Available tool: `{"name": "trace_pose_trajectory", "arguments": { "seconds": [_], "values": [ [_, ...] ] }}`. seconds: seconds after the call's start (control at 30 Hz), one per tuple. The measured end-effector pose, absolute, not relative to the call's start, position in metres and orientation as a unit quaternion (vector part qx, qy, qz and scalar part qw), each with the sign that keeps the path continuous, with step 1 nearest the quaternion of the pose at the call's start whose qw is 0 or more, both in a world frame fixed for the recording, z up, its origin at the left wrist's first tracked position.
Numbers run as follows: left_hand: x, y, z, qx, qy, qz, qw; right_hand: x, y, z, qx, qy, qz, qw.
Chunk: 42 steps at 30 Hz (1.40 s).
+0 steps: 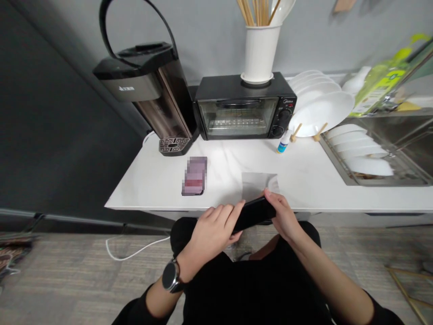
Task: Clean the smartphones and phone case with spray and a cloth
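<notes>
Both my hands hold a black phone (254, 213) at the front edge of the white counter (304, 180). My left hand (211, 232), with a watch on its wrist, wraps its fingers over the phone's left end. My right hand (283, 215) grips the right end. Just beyond the phone lies a thin pale cloth or sheet (259, 183). A second phone (195, 175) lies flat on the counter to the left.
At the back stand a water boiler (149, 90), a black toaster oven (243, 108) with a white utensil holder (260, 49) on top, a small bottle (283, 143), stacked white plates (321, 106) and a sink rack (368, 158). A white cable (131, 255) lies on the floor.
</notes>
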<state>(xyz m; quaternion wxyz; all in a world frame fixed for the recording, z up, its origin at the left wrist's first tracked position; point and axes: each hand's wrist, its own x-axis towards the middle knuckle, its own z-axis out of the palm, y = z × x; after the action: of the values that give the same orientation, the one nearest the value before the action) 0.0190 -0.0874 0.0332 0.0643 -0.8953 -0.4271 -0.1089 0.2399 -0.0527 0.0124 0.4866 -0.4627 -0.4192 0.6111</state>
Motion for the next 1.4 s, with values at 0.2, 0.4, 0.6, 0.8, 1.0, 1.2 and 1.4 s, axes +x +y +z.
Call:
{"name": "trace_pose_trajectory", "arguments": {
  "seconds": [0.2, 0.4, 0.6, 0.8, 1.0, 1.2, 1.4],
  "values": [
    [0.001, -0.084, 0.030, -0.908, -0.398, -0.113, 0.064, 0.229, -0.047, 0.011, -0.467, -0.386, 0.655, 0.452],
    [0.004, -0.079, 0.032, -0.902, -0.415, -0.113, 0.045, 0.242, -0.041, 0.007, -0.434, -0.359, 0.721, 0.403],
    [0.025, -0.075, 0.041, -0.843, -0.506, -0.184, 0.017, 0.249, -0.052, 0.006, -0.367, -0.370, 0.660, 0.541],
    [0.049, -0.078, 0.037, -0.832, -0.500, -0.234, -0.056, 0.269, -0.059, 0.002, -0.350, -0.348, 0.664, 0.562],
    [0.070, -0.075, 0.033, -0.830, -0.491, -0.239, -0.114, 0.286, -0.060, -0.009, -0.337, -0.343, 0.662, 0.575],
    [0.079, -0.064, 0.029, -0.829, -0.462, -0.248, -0.193, 0.290, -0.060, -0.012, -0.385, -0.400, 0.551, 0.623],
    [0.089, -0.055, 0.007, -0.807, -0.456, -0.283, -0.244, 0.301, -0.058, -0.011, -0.445, -0.559, 0.389, 0.582]
  ]
}}
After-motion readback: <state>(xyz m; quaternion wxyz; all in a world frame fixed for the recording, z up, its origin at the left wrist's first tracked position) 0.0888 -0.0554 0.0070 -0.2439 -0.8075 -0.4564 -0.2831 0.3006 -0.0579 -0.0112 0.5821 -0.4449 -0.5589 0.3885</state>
